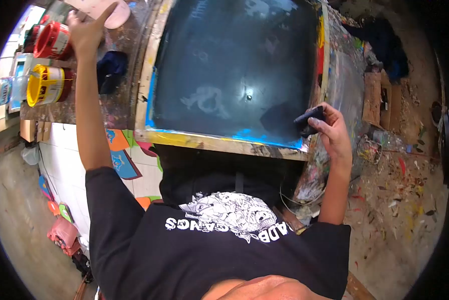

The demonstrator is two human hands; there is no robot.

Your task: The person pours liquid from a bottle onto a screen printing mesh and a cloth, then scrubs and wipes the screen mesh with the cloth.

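Note:
My left hand point(88, 32) is stretched out at the upper left with its fingers apart, over or beside a pale pink rounded object point(118, 16); I cannot tell whether they touch. A folded black cloth or pad point(308, 121) is pinched in my right hand point(332, 127), above the lower right corner of a framed screen. The wooden frame point(224, 144) has blue and yellow paint along its edges. Faint pale shapes show on the dark mesh point(234, 65).
Left of my left arm stand a red tub point(52, 41), a yellow tub point(45, 86) and a clear bottle point(2, 92). A dark cloth point(112, 72) lies right of that arm. Beyond the frame's right side are a cardboard box point(377, 100) and a littered floor point(384, 220).

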